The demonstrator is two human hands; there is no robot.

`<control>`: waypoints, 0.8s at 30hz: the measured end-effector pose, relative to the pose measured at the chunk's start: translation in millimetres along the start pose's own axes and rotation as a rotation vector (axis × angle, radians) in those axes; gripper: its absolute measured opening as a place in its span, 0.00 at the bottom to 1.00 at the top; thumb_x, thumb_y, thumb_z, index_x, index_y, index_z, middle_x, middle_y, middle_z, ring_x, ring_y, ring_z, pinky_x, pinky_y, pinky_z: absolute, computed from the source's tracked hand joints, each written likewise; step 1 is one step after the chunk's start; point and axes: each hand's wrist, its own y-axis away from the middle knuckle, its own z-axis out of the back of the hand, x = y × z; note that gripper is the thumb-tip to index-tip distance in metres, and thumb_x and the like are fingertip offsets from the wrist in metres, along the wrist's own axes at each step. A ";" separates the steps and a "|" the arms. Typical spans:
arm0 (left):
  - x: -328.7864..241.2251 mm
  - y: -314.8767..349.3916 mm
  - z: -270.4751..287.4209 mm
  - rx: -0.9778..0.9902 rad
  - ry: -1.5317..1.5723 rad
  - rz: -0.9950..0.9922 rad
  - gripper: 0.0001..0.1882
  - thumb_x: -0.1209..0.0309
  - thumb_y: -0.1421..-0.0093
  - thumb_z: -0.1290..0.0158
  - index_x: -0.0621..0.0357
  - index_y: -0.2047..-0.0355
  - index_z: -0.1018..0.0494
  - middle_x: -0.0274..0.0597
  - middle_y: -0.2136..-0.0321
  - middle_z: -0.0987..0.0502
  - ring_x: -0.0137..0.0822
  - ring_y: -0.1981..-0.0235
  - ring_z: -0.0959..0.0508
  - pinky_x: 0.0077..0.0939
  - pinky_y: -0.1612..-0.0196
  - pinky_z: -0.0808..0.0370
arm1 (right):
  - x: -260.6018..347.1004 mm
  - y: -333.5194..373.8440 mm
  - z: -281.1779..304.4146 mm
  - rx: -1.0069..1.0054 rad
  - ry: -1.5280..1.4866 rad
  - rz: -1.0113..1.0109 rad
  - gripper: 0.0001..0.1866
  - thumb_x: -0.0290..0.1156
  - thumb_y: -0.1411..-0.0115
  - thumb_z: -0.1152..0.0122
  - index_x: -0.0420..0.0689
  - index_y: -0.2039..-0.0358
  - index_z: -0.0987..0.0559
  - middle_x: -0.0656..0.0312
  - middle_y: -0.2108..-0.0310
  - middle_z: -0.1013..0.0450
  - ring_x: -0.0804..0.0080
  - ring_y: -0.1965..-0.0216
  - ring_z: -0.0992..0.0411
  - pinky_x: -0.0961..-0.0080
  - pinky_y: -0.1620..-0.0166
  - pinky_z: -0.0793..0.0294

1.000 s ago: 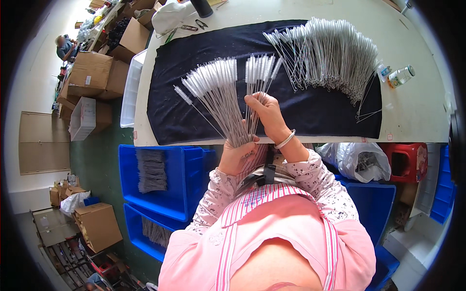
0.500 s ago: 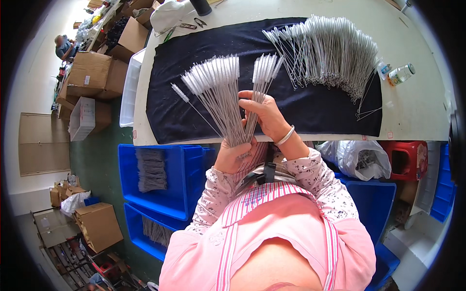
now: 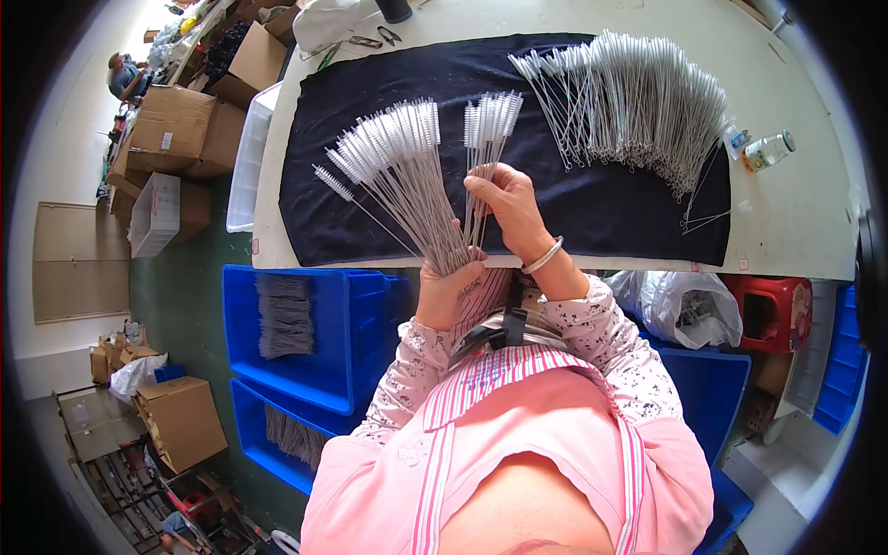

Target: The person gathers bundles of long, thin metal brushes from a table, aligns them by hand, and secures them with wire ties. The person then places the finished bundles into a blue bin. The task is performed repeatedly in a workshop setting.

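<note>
My left hand (image 3: 450,289) is closed around the lower wire ends of a fanned bundle of white-bristled straw brushes (image 3: 393,139). One brush (image 3: 333,182) sticks out apart at the bundle's left side. My right hand (image 3: 509,203) pinches the wire stems of a smaller group of brushes (image 3: 491,120), held a little to the right of the fan; their lower ends run down toward my left hand. Both groups are over a dark cloth (image 3: 370,69) on the table. A big heap of similar brushes (image 3: 638,102) lies at the cloth's far right.
Blue bins (image 3: 356,370) with stacked wire pieces stand below the table at left. A glass jar (image 3: 770,151) sits at the table's right. Small snips (image 3: 387,36) lie at the back, near a white bag (image 3: 324,23). A red stool (image 3: 775,314) stands at right; a person (image 3: 128,78) is far left.
The fan and the smaller group have shifted slightly left in view. The gap between them looks wider, and my right hand's fingers are closer together on the stems.
</note>
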 end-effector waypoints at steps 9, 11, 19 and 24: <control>-0.1 3.8 3.2 0.074 0.084 0.069 0.40 0.85 0.50 0.44 0.45 0.39 0.44 0.44 0.66 0.24 0.29 0.74 0.24 0.18 0.81 0.30 | 2.4 -5.9 5.4 0.160 -0.161 -0.098 0.05 0.29 0.45 0.37 0.44 0.71 0.24 0.71 0.78 0.29 0.86 0.79 0.33 0.89 0.75 0.36; -0.3 4.5 2.1 0.054 0.065 0.067 0.39 0.85 0.50 0.45 0.46 0.39 0.44 0.44 0.66 0.24 0.30 0.74 0.24 0.18 0.81 0.29 | 3.6 -4.2 4.2 0.142 -0.163 -0.088 0.05 0.29 0.45 0.36 0.44 0.71 0.23 0.71 0.78 0.29 0.87 0.78 0.34 0.88 0.74 0.36; 2.0 1.7 7.0 0.028 0.017 0.050 0.38 0.84 0.51 0.42 0.44 0.41 0.41 0.42 0.67 0.25 0.32 0.73 0.24 0.18 0.84 0.32 | 0.9 -3.5 8.7 0.212 -0.308 -0.137 0.07 0.30 0.40 0.41 0.40 0.65 0.22 0.66 0.73 0.26 0.82 0.73 0.29 0.86 0.68 0.31; -1.8 3.7 9.8 0.117 0.059 0.055 0.37 0.82 0.51 0.43 0.42 0.41 0.40 0.42 0.67 0.26 0.33 0.73 0.26 0.18 0.84 0.33 | 16.3 0.7 12.1 0.387 -0.633 -0.336 0.30 0.55 0.34 0.64 0.38 0.55 0.28 0.60 0.73 0.26 0.66 0.68 0.27 0.69 0.57 0.29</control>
